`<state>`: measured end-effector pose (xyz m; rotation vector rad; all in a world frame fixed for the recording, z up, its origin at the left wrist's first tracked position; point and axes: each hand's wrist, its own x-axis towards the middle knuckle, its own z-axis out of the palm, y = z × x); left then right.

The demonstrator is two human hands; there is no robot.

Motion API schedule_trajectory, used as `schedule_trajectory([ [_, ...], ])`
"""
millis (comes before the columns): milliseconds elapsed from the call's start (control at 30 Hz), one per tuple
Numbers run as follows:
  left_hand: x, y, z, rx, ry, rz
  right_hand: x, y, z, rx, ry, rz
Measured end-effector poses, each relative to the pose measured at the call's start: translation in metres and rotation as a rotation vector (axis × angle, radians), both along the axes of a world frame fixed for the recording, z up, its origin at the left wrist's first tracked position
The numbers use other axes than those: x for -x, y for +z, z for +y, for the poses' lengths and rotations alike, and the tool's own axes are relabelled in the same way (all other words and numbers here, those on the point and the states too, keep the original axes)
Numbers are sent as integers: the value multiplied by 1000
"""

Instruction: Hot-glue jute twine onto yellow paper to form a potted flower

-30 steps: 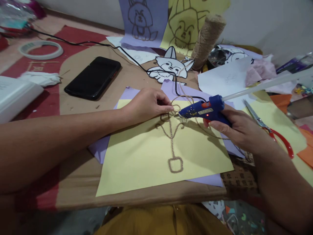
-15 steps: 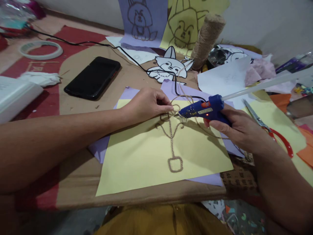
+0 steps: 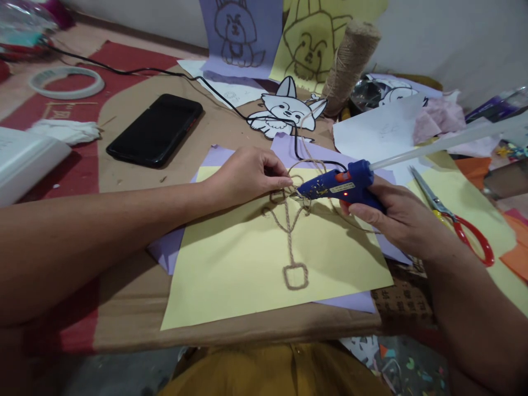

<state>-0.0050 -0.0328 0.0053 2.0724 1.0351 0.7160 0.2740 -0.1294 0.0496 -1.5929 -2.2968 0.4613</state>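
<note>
A yellow sheet of paper (image 3: 231, 264) bears a stem, two curls and a small square made of brown twine (image 3: 290, 247). My left hand (image 3: 251, 176) pinches the twine near the top of this shape, thumb and forefinger together. My right hand (image 3: 404, 214) is wrapped round a blue glue gun (image 3: 342, 186) with a lit red light and a long clear glue stick (image 3: 437, 144) in its back. The gun's nozzle points left, close beside my left fingertips; whether it touches the twine I cannot tell. Loose twine loops up behind the gun.
A black phone (image 3: 157, 129) and a roll of tape (image 3: 66, 82) lie on the left. Behind stand a twine spool (image 3: 350, 60) and a paper fox cutout (image 3: 284, 110). Red-handled scissors (image 3: 457, 220) lie near my right hand. A black cord (image 3: 165, 72) crosses the back.
The glue gun and my right hand have shifted slightly left and down, bringing the nozzle nearer the twine by my left fingers. My left hand stays in place.
</note>
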Motion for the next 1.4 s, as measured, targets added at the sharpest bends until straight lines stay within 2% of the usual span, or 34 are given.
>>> schedule_trajectory([
  [1400, -1, 0, 1, -12, 6, 25, 6, -2, 2, -47, 28, -20],
])
